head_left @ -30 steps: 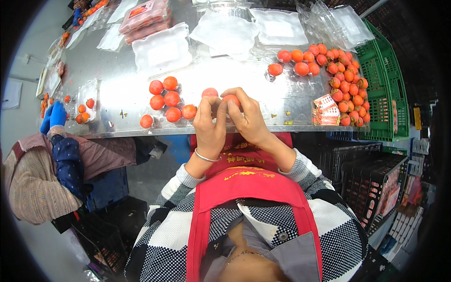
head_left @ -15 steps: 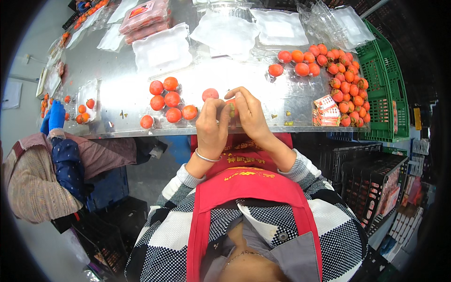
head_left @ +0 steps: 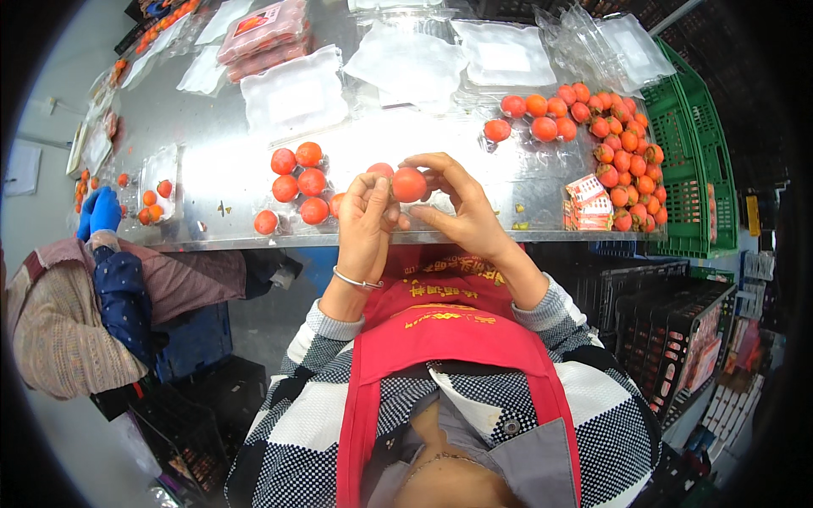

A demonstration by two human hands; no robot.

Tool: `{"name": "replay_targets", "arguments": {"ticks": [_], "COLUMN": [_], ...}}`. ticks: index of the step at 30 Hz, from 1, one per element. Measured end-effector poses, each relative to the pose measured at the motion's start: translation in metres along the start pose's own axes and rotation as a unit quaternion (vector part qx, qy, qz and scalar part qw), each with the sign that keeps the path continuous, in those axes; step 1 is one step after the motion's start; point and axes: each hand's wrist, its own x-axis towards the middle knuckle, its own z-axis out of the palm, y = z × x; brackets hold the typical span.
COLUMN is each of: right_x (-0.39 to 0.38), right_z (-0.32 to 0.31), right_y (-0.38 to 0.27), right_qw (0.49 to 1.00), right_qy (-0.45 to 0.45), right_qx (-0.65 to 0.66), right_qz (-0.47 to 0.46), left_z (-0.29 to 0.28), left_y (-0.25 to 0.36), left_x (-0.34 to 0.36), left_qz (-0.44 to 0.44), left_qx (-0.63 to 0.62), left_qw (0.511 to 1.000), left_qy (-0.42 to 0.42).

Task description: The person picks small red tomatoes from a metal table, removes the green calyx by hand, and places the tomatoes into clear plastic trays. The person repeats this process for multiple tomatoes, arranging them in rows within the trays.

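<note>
A smooth orange-red persimmon [head_left: 409, 184] is between my two hands, just above the table's near edge. My left hand [head_left: 366, 222] is closed on its left side, the thumb at the fruit's edge and the fingers under it. On the other side my right hand [head_left: 467, 216] curls around the fruit, index finger arched over the top and thumb below. Partly behind my left hand, another persimmon [head_left: 380, 170] lies on the table. To the left, several persimmons [head_left: 311, 182] rest in a clear plastic tray, one of them partly covered by my hand.
Persimmons [head_left: 622, 161] are heaped at right beside a green crate [head_left: 690, 161] and a stack of printed labels [head_left: 588, 203]. Clear trays with white liners [head_left: 295, 95] line the back, near stacked packed boxes [head_left: 264, 34]. At far left, a co-worker's blue-gloved hand [head_left: 103, 209] reaches over the table.
The persimmon in my hands has been raised and turned; its green leafy top no longer shows. My left hand has shifted left, and my right fingers have spread wider around the fruit.
</note>
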Motion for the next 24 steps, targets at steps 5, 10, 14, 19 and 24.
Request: {"name": "replay_targets", "arguments": {"ticks": [5, 10, 14, 19, 24], "right_x": [-0.003, -0.005, -0.008, 0.006, 0.026], "right_z": [0.000, -0.001, -0.009, -0.070, -0.148], "right_y": [0.003, 0.008, 0.013, 0.020, 0.011], "right_qw": [0.998, 0.995, 0.994, 0.959, 0.957], "right_qy": [0.025, 0.033, 0.097, 0.267, 0.233], "right_qx": [0.025, 0.079, 0.040, -0.092, -0.173], "right_qz": [0.042, 0.049, 0.011, 0.001, -0.002], "left_z": [0.003, 0.004, 0.002, -0.005, -0.006], "left_y": [-0.005, -0.011, -0.013, -0.008, -0.012], "left_x": [-0.003, -0.004, -0.004, -0.011, -0.016], "left_qz": [0.030, 0.087, 0.135, 0.145, 0.137], "left_qx": [0.041, 0.093, 0.144, 0.153, 0.157], "left_qw": [0.999, 0.992, 0.980, 0.977, 0.978], "left_qy": [-0.006, 0.002, 0.030, 0.040, 0.031]}}
